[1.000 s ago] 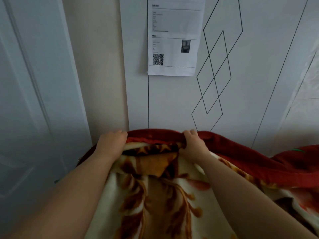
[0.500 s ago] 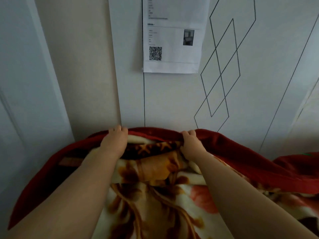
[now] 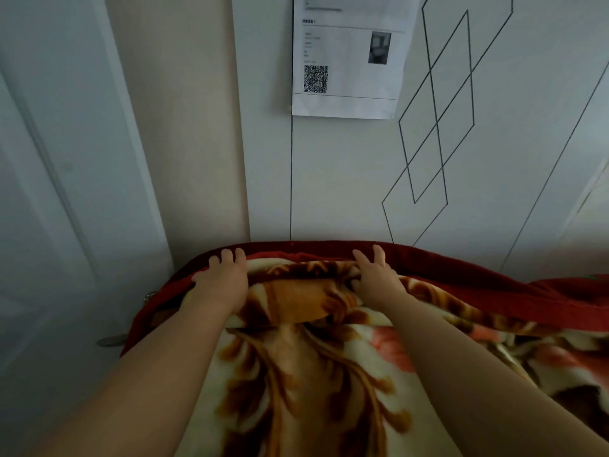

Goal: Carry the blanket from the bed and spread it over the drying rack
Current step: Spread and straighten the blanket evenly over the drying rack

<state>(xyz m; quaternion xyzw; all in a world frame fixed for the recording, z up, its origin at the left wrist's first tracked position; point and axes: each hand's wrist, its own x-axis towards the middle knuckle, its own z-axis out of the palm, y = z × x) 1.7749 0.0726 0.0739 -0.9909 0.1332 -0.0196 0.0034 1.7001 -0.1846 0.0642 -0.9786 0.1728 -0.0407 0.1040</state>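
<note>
The blanket [image 3: 296,374] is cream with brown and orange flowers and a dark red border, and it fills the lower half of the view, close to the wall. My left hand [image 3: 224,282] lies palm down on its far red edge with the fingers stretched out and apart. My right hand [image 3: 375,278] rests on the same edge, fingers extended, its thumb pinching a raised fold of the patterned side. The drying rack is hidden under the cloth.
A white wall with thin black diamond lines stands right behind the blanket, with a printed sheet with a QR code [image 3: 349,57] taped on it. A white door [image 3: 59,192] is at the left. Small metal parts [image 3: 112,340] poke out by the blanket's left edge.
The red border has spread out to the left and lies flatter. Both hands have gone from curled over the edge to stretched fingers, the left one flat on the cloth.
</note>
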